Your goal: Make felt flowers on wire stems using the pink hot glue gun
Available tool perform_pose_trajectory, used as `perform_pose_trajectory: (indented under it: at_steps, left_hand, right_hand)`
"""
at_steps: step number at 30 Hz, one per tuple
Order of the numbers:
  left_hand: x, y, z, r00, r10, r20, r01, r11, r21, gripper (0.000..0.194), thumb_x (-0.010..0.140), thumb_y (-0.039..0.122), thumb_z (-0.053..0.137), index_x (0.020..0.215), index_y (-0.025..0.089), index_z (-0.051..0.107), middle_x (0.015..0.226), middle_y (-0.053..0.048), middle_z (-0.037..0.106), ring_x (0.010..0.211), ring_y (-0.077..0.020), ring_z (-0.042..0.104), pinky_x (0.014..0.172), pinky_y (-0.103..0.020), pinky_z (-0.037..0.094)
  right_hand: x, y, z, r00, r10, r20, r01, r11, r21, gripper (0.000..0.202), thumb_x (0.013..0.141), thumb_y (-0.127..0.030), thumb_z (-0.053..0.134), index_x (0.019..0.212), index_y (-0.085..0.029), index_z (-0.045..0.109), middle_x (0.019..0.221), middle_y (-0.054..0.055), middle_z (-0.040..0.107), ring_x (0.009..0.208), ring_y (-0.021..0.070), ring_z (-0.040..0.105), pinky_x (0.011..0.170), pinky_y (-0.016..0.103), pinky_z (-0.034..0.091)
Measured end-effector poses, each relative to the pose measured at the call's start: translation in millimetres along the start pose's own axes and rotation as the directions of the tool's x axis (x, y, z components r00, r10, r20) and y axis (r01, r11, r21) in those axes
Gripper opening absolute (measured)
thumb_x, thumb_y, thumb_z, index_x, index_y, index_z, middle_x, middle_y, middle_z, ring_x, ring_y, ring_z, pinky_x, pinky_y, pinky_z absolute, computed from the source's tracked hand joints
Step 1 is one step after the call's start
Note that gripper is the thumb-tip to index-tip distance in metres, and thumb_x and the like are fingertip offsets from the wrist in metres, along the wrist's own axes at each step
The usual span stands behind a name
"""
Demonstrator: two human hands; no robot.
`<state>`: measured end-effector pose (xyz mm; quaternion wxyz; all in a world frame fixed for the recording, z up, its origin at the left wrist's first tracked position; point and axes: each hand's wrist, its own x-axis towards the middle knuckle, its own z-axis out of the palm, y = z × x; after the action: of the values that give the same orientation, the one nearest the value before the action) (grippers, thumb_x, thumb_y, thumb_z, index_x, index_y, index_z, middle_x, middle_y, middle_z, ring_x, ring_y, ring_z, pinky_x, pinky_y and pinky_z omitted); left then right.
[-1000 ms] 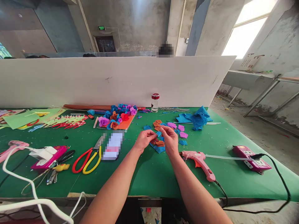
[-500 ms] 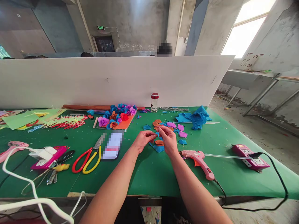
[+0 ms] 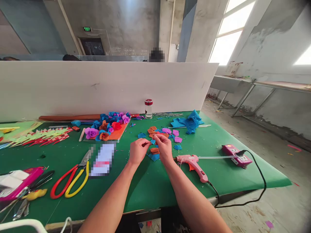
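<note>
Above the table, my left hand (image 3: 138, 151) is closed in a pinch, with a small blue paper petal (image 3: 152, 141) at its fingertips. My right hand (image 3: 164, 147) is also pinched, close beside that petal; what lies between its fingertips is too small to make out. Below and behind the hands lie loose paper petals: an orange petal (image 3: 155, 150), a blue piece (image 3: 154, 157) and several purple petals (image 3: 178, 139). A pink glue gun (image 3: 193, 160) with a clear glue stick lies just right of my right wrist.
Scissors (image 3: 73, 178) and a phone (image 3: 103, 158) lie left of my arms. Finished paper flowers (image 3: 104, 135), a red-lidded jar (image 3: 148, 108) and crumpled blue paper (image 3: 192, 122) stand farther back before a white partition (image 3: 109, 87). The glue gun's black cord (image 3: 263, 176) runs from a magenta power block (image 3: 234, 155).
The whole view has swung to the right, so things on the table appear farther left. Both hands keep their pinch close together, with hardly any change relative to the petals.
</note>
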<state>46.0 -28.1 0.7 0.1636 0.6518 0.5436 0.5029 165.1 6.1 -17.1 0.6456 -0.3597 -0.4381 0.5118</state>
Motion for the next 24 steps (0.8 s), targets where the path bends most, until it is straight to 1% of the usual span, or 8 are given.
perform_pose_trajectory:
  at_steps: [6,11,14,18,19,21,23,24]
  left_hand:
    - [-4.8,0.0,1.8,0.984,0.169,0.061,-0.179,0.941,0.287,0.021,0.086,0.020,0.052,0.077,0.025,0.071,0.081,-0.006,0.068,0.079,-0.0186,0.061,0.075,-0.028,0.043]
    - [-7.3,1.7,1.7,0.967,0.242,0.077,-0.254,0.896,0.364,0.024,0.089,0.022,0.046,0.078,0.023,0.067,0.083,-0.007,0.068,0.081,-0.0193,0.061,0.077,-0.029,0.043]
    - [-5.6,3.7,-0.8,0.975,0.220,0.012,-0.214,0.933,0.290,0.021,0.090,0.027,0.047,0.078,0.024,0.063,0.081,-0.005,0.067,0.077,-0.0179,0.061,0.073,-0.027,0.043]
    - [1.2,13.3,-7.3,0.996,0.067,-0.052,-0.058,0.987,0.152,0.020,0.089,0.036,0.050,0.078,0.024,0.062,0.063,0.000,0.062,0.057,-0.0155,0.057,0.060,-0.025,0.040]
    - [1.6,18.0,-9.2,0.997,0.048,-0.061,-0.040,0.990,0.133,0.020,0.089,0.036,0.050,0.081,0.024,0.063,0.066,-0.001,0.064,0.056,-0.0152,0.057,0.059,-0.025,0.040]
    - [-2.8,31.0,-13.2,0.997,0.037,-0.062,-0.030,0.994,0.107,0.022,0.089,0.032,0.048,0.100,0.025,0.065,0.088,-0.004,0.069,0.060,-0.0149,0.059,0.061,-0.026,0.042]
    - [-17.5,48.0,-17.8,1.000,0.005,-0.008,-0.005,0.998,0.068,0.040,0.087,0.028,0.049,0.127,0.027,0.054,0.116,-0.007,0.064,0.065,-0.0146,0.061,0.064,-0.027,0.046]
    - [-28.9,57.6,-21.0,0.999,-0.033,0.044,0.031,0.999,0.045,0.046,0.087,0.028,0.049,0.132,0.029,0.050,0.116,-0.007,0.064,0.066,-0.0148,0.061,0.064,-0.028,0.047]
  right_hand:
    - [0.9,0.3,0.3,0.998,0.053,-0.041,-0.050,0.997,0.066,0.027,0.067,-0.044,0.067,0.074,-0.018,0.070,0.072,0.002,0.066,0.055,0.0105,0.047,0.053,0.024,0.040]
    - [3.5,4.1,-1.2,0.988,0.141,-0.055,-0.128,0.972,0.196,0.027,0.062,-0.042,0.072,0.074,-0.018,0.071,0.072,0.001,0.066,0.052,0.0084,0.045,0.051,0.024,0.038]
    - [5.7,4.9,-2.4,0.984,0.166,-0.064,-0.147,0.962,0.230,0.027,0.061,-0.042,0.073,0.074,-0.019,0.072,0.071,0.000,0.066,0.053,0.0081,0.047,0.051,0.023,0.039]
    - [7.1,3.6,-2.6,0.987,0.162,0.013,-0.162,0.975,0.155,0.029,0.061,-0.041,0.074,0.079,-0.018,0.072,0.071,0.002,0.067,0.056,0.0100,0.051,0.052,0.023,0.041]
    - [7.1,3.4,-2.6,0.986,0.164,0.033,-0.167,0.976,0.137,0.030,0.061,-0.042,0.075,0.079,-0.018,0.071,0.071,0.002,0.067,0.055,0.0101,0.051,0.052,0.023,0.041]
    - [6.7,3.7,-2.8,0.983,0.172,0.060,-0.177,0.980,0.095,0.030,0.062,-0.044,0.073,0.077,-0.018,0.070,0.069,0.001,0.067,0.052,0.0092,0.049,0.051,0.022,0.041]
    - [4.9,5.3,-3.0,0.981,0.161,0.112,-0.158,0.987,-0.034,0.031,0.066,-0.047,0.068,0.075,-0.018,0.068,0.065,0.001,0.065,0.048,0.0083,0.046,0.048,0.022,0.038]
    - [3.0,6.3,-3.0,0.977,0.153,0.151,-0.135,0.984,-0.119,0.030,0.067,-0.048,0.067,0.072,-0.018,0.068,0.062,0.000,0.065,0.047,0.0084,0.045,0.048,0.022,0.037]
